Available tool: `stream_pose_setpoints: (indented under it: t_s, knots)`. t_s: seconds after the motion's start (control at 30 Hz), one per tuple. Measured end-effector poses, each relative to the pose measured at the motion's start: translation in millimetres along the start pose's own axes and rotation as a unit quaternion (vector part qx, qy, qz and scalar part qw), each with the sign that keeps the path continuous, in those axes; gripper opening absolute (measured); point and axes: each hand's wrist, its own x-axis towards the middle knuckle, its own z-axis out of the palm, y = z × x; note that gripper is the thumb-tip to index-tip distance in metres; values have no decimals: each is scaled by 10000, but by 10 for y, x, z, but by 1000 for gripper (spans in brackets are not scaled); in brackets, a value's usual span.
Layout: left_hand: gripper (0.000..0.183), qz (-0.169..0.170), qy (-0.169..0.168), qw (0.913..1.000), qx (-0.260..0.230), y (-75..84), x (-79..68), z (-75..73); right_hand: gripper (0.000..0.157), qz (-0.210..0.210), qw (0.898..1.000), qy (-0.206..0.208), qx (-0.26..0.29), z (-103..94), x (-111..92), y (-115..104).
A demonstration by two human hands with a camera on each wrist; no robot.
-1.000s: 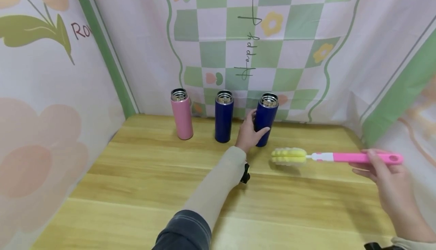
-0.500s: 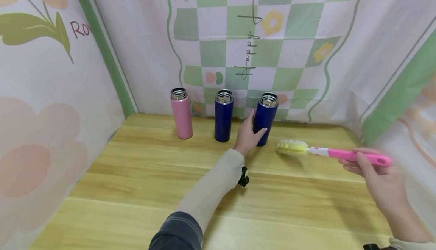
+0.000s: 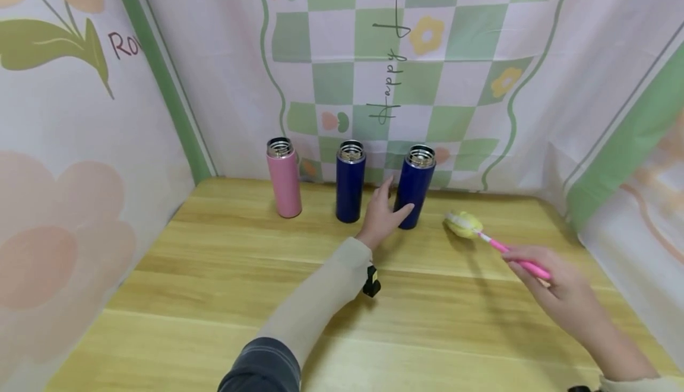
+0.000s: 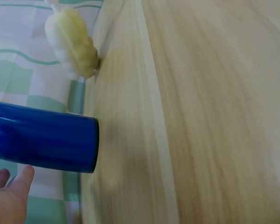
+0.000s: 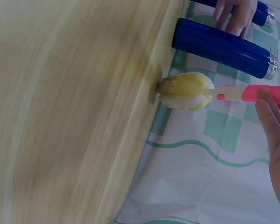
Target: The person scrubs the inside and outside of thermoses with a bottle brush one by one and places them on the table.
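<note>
My right hand (image 3: 561,291) grips the pink handle of a bottle brush (image 3: 464,225), its yellow and white sponge head pointing away and low over the table. In the right wrist view the sponge head (image 5: 185,91) sits right at the tabletop. To its left stands a dark blue bottle (image 3: 415,193), upright and without a lid. Thumb and fingers of my left hand (image 3: 380,217) spread around this bottle's left side, with a gap showing on the finger side. A second lidless blue bottle (image 3: 350,193) and a pink one (image 3: 285,187) stand further left.
The bottles line up along the back of the wooden table (image 3: 256,285). Right behind hangs a patterned curtain (image 3: 385,53); more printed cloth (image 3: 64,202) flanks the table on the left and the right.
My left hand has loosened from the right blue bottle and drawn slightly left. My right hand has moved left and nearer me, turning the brush from sideways to slanting away toward the back.
</note>
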Motion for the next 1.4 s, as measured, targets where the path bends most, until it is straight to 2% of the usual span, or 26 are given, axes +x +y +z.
stream_pose_setpoints:
  t_s: [0.1, 0.17, 0.3, 0.4, 0.43, 0.57, 0.63, 0.67, 0.77, 0.8, 0.9, 1.03, 1.13, 1.23, 1.4]
  knots:
    - [80, 85, -123, 9999, 47, 24, -48, -43, 43, -180, 9991, -312, -226, 45, -32, -34]
    - [80, 167, -217, 9996, 112, 30, -79, -72, 47, -223, 9969, -570, -488, 69, -64, -66]
    - [80, 415, -323, 9984, 200, 29, -128, -131, 39, -246, 9907, -1013, -873, 122, -142, -108]
    - [81, 534, -383, 9974, 297, 37, -160, -178, 27, -314, 9879, -1258, -851, 169, -216, -115]
    - [82, 559, -411, 9971, 313, 40, -171, -195, 28, -369, 9870, -1309, -854, 191, -242, -111]
    - [84, 678, -529, 9951, 484, 52, -218, -263, 35, -590, 9872, -1288, -727, 279, -312, -95]
    - [84, 724, -583, 9946, 463, 60, -247, -306, 47, -640, 9880, -1233, -675, 315, -330, -88]
    - [84, 733, -617, 9942, 487, 64, -263, -332, 42, -629, 9886, -1226, -603, 327, -337, -88]
    - [83, 718, -781, 9932, 472, 63, -315, -410, 10, -554, 9888, -1320, -431, 348, -362, -92]
    - [82, 706, -830, 9930, 466, 56, -332, -436, 11, -506, 9881, -1387, -430, 349, -370, -95]
    - [80, 698, -914, 9922, 488, 22, -377, -511, 37, -402, 9859, -1557, -456, 357, -393, -99]
    - [79, 812, -990, 9896, 661, -41, -435, -601, 47, -369, 9842, -1633, -575, 382, -423, -100]
    - [79, 899, -1092, 9869, 773, -65, -485, -666, 50, -415, 9838, -1633, -616, 396, -451, -92]
    - [79, 859, -1176, 9858, 833, -72, -545, -736, 44, -457, 9838, -1654, -512, 402, -482, -72]
    - [80, 763, -1190, 9862, 866, -101, -618, -842, 42, -237, 9804, -1880, -544, 369, -482, -99]
